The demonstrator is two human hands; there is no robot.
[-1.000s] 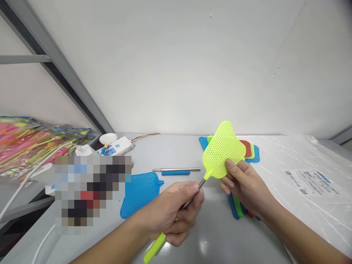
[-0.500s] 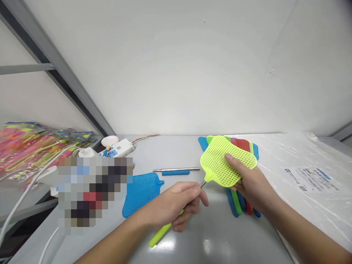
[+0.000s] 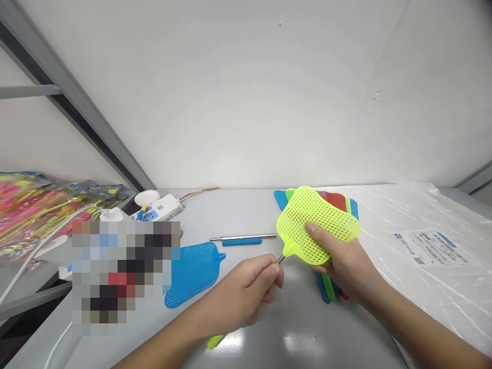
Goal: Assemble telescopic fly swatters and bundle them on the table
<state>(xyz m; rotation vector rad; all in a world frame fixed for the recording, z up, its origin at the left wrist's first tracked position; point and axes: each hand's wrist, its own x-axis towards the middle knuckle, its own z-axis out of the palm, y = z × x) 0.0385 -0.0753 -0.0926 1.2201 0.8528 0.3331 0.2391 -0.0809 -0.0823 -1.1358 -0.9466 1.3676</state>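
Pinching the steel shaft (image 3: 282, 259) of a lime fly swatter (image 3: 317, 225) in curled L hand (image 3: 246, 294); R hand (image 3: 342, 261) clamps its mesh head between thumb and fingers, held just above a pile of swatters (image 3: 325, 289).

A lime-green plastic fly swatter (image 3: 326, 207) with a perforated head and thin steel shaft, held up.

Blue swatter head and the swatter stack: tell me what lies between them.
Head view: a steel rod and a blue handle lie between the blue swatter head and the swatter stack.
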